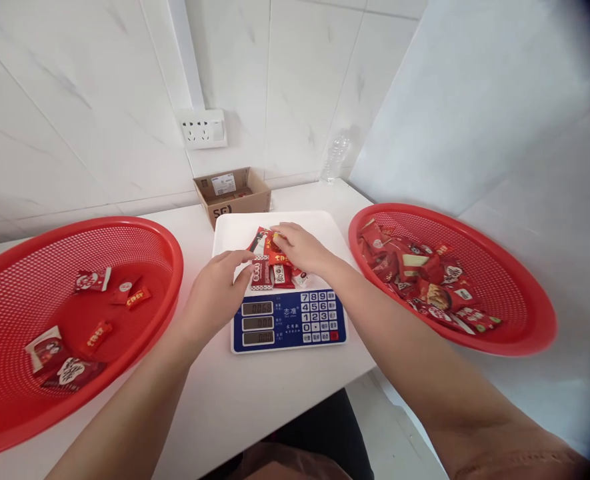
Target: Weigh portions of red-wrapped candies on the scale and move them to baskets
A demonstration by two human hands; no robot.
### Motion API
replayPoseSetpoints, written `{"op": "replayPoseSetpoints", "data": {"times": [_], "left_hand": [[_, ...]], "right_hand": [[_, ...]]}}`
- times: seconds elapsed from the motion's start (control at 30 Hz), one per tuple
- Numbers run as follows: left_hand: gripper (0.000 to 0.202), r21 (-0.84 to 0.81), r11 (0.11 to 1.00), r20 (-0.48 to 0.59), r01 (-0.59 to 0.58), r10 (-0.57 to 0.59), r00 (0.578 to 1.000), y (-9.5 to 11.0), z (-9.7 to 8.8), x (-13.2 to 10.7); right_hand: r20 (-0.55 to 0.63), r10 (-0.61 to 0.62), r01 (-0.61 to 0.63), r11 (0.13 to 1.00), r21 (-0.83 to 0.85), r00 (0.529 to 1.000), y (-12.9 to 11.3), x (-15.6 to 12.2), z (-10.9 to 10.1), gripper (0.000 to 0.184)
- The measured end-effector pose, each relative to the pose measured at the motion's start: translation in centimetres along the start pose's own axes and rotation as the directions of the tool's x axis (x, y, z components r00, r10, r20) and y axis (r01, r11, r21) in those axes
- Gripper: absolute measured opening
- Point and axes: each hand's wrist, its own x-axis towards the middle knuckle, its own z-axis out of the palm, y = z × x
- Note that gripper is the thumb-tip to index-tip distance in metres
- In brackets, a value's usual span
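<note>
Left hand [219,285], thumb and fingers parted, is right beside the packets [261,275]! Right hand [305,251] covers their far-right side, grip unclear.

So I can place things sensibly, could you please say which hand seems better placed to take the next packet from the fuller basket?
Probably the right hand: the fuller basket stands to the right of the scale, close to that forearm. The left hand is nearer the other basket.

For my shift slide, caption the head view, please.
Left hand and right hand at small packets on a white scale, between two red baskets.
</note>
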Motion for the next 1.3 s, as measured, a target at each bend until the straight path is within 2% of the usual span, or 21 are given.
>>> {"op": "replayPoseSetpoints", "data": {"times": [0.13, 0.2, 0.3, 0.4, 0.5, 0.67, 0.73, 0.83, 0.93, 1.03, 1.2, 1.3], "left_hand": [[0.027, -0.021, 0.999, -0.079, 0.036, -0.037, 0.996, -0.7, -0.8, -2.8], [0.026, -0.021, 0.998, -0.116, 0.065, -0.067, 0.991, -1.1, -1.3, -4.6], [0.023, 0.009, 0.994, -0.211, 0.113, -0.108, 0.971, -1.7, -2.4, -7.6], [0.021, 0.063, 0.990, -0.296, 0.124, -0.100, 0.950, -2.5, -3.7, -10.6], [0.021, 0.115, 0.987, -0.259, 0.112, -0.079, 0.963, -3.4, -4.6, -13.2], [0.022, 0.047, 0.996, -0.154, 0.072, -0.064, 0.986, -3.7, -3.9, -16.0], [0.024, 0.004, 0.996, -0.145, 0.093, -0.091, 0.985, -3.2, -3.3, -16.6], [0.027, -0.006, 0.994, -0.146, 0.110, -0.110, 0.983, -2.2, -3.0, -17.3], [0.028, 0.025, 0.994, -0.155, 0.106, -0.101, 0.983, -1.7, -3.6, -18.1], [0.027, 0.106, 0.989, -0.170, 0.098, -0.079, 0.982, -2.0, -4.6, -18.5], [0.032, 0.339, 0.938, -0.192, 0.074, -0.008, 0.981, -3.7, -6.4, -16.3], [0.038, 0.438, 0.886, -0.227, 0.155, -0.057, 0.972, -5.4, -8.5, -14.1]], "right_hand": [[0.083, -0.004, -0.002, 0.998, 0.070, 0.997, -0.2, -0.6, 0.1, 0.032], [0.063, -0.011, 0.005, 0.996, 0.087, 0.998, 0.0, -1.9, -0.5, 0.032], [-0.073, -0.001, 0.004, 0.999, 0.039, 0.997, 0.6, -4.9, -2.2, 0.033], [-0.246, 0.057, -0.077, 0.994, -0.072, 0.968, 1.6, -9.1, -4.6, 0.036], [-0.294, 0.190, -0.247, 0.954, -0.169, 0.937, 2.7, -13.9, -6.8, 0.039], [-0.217, 0.402, -0.454, 0.831, -0.322, 0.890, 4.0, -19.7, -8.0, 0.047], [-0.210, 0.436, -0.484, 0.802, -0.351, 0.875, 4.0, -20.6, -7.7, 0.048], [-0.215, 0.406, -0.458, 0.808, -0.370, 0.888, 4.0, -20.9, -6.9, 0.049], [-0.263, 0.335, -0.417, 0.821, -0.390, 0.905, 4.2, -20.9, -5.9, 0.048], [-0.306, 0.241, -0.360, 0.825, -0.436, 0.921, 4.6, -21.1, -5.2, 0.047], [-0.340, 0.141, -0.311, 0.796, -0.520, 0.930, 5.1, -21.4, -4.6, 0.045], [-0.351, 0.087, -0.281, 0.788, -0.548, 0.932, 5.3, -21.4, -4.4, 0.045]]}}
